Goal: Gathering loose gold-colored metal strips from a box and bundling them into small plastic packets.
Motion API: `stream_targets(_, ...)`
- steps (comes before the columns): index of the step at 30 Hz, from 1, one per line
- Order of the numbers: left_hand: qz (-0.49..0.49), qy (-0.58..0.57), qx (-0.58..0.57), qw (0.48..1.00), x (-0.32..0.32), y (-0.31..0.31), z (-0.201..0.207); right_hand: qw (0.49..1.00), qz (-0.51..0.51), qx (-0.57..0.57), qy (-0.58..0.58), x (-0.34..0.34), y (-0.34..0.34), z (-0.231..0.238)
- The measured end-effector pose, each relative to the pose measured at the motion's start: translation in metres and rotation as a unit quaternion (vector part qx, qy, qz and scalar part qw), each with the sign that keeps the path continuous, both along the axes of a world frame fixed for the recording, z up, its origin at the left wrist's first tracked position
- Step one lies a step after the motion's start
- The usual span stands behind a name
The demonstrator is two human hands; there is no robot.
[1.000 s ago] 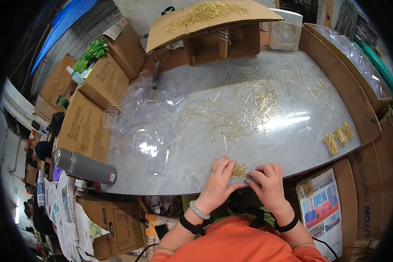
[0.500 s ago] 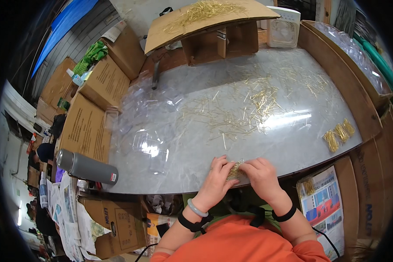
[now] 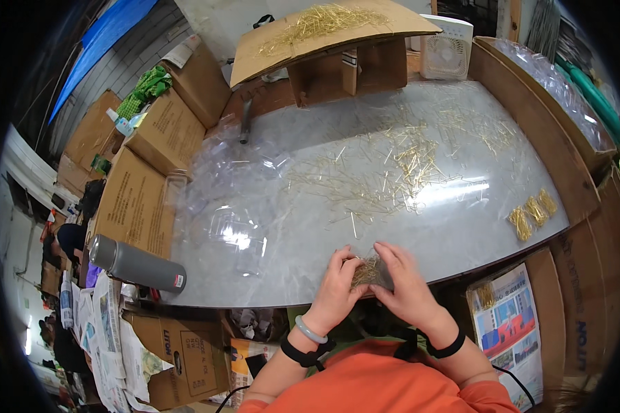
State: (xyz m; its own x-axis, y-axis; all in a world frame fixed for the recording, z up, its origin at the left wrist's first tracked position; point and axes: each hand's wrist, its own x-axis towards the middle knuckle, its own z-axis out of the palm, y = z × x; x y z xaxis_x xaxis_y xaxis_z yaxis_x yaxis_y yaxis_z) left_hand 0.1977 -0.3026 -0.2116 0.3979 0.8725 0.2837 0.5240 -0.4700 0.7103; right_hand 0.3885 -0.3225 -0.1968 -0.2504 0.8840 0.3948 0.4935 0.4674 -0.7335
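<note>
At the near edge of the table, a bundle of thin gold wire pins point(image 3: 366, 272) is in my left hand point(image 3: 337, 286), whose fingers and thumb are closed around it. My right hand point(image 3: 408, 283) is just to the right of the bundle, thumb and fingers apart, its edge a little blurred by motion. Whether its thumb touches the bundle I cannot tell. Beyond the hands lies a loose spread of gold wire pins point(image 3: 413, 162), some with bent ends. Several gathered gold bundles point(image 3: 534, 212) rest by the table's right edge.
Clear plastic boxes point(image 3: 231, 199) cover the left of the grey table point(image 3: 310, 258). A grey flask point(image 3: 138, 265) lies at the near left corner. More pins are heaped on a cardboard sheet point(image 3: 255, 58) at the back, near a white fan point(image 3: 446, 51). Cardboard walls point(image 3: 134, 206) border the left.
My right hand has opened from a pinch at the bundle, its fingers spreading away to the right. My left hand still holds the bundle in nearly the same place.
</note>
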Motion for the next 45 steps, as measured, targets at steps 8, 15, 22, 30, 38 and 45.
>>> stream_targets(8,-0.025,0.031,0.044,0.998,-0.004,0.004,-0.007,0.984,0.011,0.074,-0.160,0.020,0.016,-0.005)
stream_targets(15,-0.005,0.028,0.041,0.999,-0.007,0.003,-0.011,0.975,0.131,0.084,-0.158,0.015,0.028,-0.010)
stream_targets(22,0.001,0.069,0.088,0.994,-0.022,0.002,0.000,0.984,0.071,0.072,-0.148,0.010,0.018,0.000)
stream_targets(30,0.023,0.157,-0.048,0.986,-0.037,0.007,0.034,0.971,0.111,0.106,-0.182,0.001,0.027,-0.005)
stream_targets(38,-0.008,0.060,-0.078,0.995,-0.034,0.016,0.022,0.983,0.083,0.081,-0.141,-0.001,0.028,-0.013)
stream_targets(45,-0.030,0.061,-0.069,0.995,-0.027,0.026,0.022,0.984,0.062,0.073,-0.148,-0.006,0.020,-0.009)
